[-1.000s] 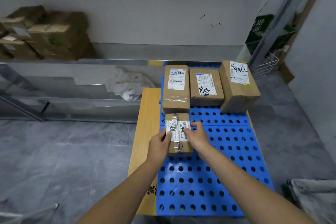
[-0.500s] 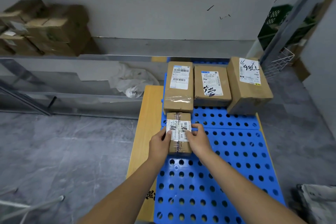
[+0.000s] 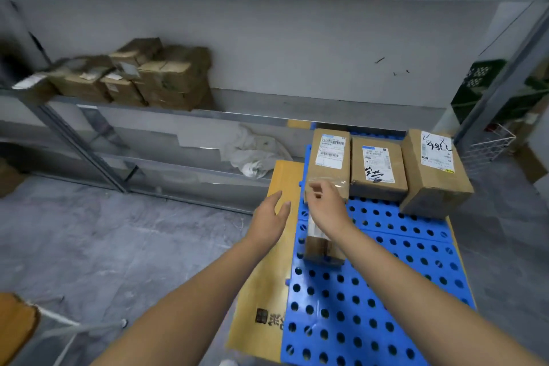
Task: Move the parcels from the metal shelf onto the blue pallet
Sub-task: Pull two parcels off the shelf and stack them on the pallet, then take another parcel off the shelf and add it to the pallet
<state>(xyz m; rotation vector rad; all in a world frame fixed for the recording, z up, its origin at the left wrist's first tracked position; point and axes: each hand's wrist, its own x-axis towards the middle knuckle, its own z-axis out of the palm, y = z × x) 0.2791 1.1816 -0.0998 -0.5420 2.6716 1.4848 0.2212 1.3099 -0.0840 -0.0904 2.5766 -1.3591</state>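
- Near, lower right of frame: blue pallet (image 3: 386, 291) lies on a tan board (image 3: 267, 282).
- Small parcel (image 3: 320, 249) lies flat on the pallet by its left edge. Its long axis runs away from the wearer. The right forearm covers its far half.
- Mid-frame: left hand (image 3: 271, 215) hangs over the board, just left of the small parcel. Fingers straight, nothing in them.
- Right hand (image 3: 326, 206) hangs over the small parcel's far end. Fingers loosely curled, nothing seen in them. Fingertips are blurred, so I cannot tell whether they brush the box behind.
- Beyond: three parcels (image 3: 377, 168) sit side by side along the pallet's far edge, long axes front to back.
- Far, upper left of frame: shelf parcels (image 3: 154, 77) are stacked on the metal shelf (image 3: 252, 116).
- Key relation: the stack lies up and to the left of both hands, well apart from them. The left hand is the nearer. The stack runs left to right along the shelf.
- Judgement: the next pick calls for a reach up and left, with the left hand leading.
- Hard to read:
  - The stack is smeared by blur, so the box count and label faces are unclear.
  - Its leftmost boxes fade into a dark patch at the frame edge.
- A white cloth (image 3: 255, 153) lies on the lower shelf level.
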